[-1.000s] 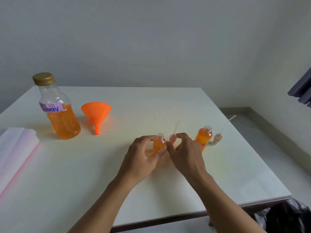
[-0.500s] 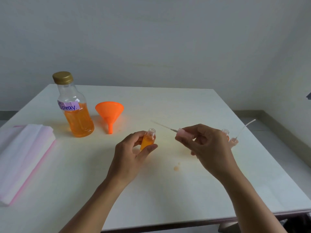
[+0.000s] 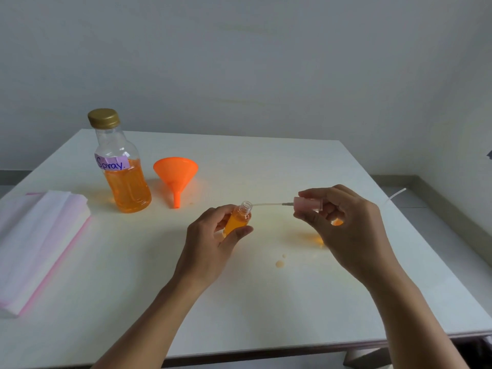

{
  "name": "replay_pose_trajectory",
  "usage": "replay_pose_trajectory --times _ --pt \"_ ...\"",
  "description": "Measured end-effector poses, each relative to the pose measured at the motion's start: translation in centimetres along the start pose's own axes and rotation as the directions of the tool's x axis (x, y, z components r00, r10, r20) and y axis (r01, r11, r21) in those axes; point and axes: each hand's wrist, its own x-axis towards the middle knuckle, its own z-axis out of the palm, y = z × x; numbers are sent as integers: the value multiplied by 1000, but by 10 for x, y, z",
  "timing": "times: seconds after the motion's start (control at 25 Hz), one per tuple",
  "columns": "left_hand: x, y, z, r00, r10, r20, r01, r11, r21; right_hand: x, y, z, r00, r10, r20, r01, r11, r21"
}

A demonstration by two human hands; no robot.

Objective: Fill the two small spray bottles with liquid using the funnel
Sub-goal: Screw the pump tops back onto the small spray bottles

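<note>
Bottle (image 3: 237, 219) clear plastic, orange liquid, conical funnel (image 3: 175, 173)

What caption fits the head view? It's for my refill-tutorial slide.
Left hand tilts a filled spray bottle while right hand aims the sprayer's dip tube at its mouth.

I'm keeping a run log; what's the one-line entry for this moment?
left hand: holds small spray bottle, filled, uncapped | right hand: holds pink spray cap, tube tip at bottle mouth | funnel: on table
</note>
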Motion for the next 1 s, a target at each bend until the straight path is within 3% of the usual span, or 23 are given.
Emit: replay_pose_trajectory --times 0.2,0.32,0.6,0.84,1.0 --pt "-1 3 4 996 85 33 -87 994 70 2 -7 0 986 -144 83 154 980 -128" --pt "-4 8 8 989 129 67 -136 985 106 8 -14 7 958 -192 214 231 958 -171" --pt "-7 6 10 983 152 103 -168 972 163 27 -21 17 871 -146 469 274 937 -218" --pt "-5 3 15 973 183 144 -207 961 182 27 -9 21 902 -22 432 144 957 -251" --pt "-5 7 18 964 196 182 -219 969 117 23 -4 15 895 -82 439 162 975 -149"
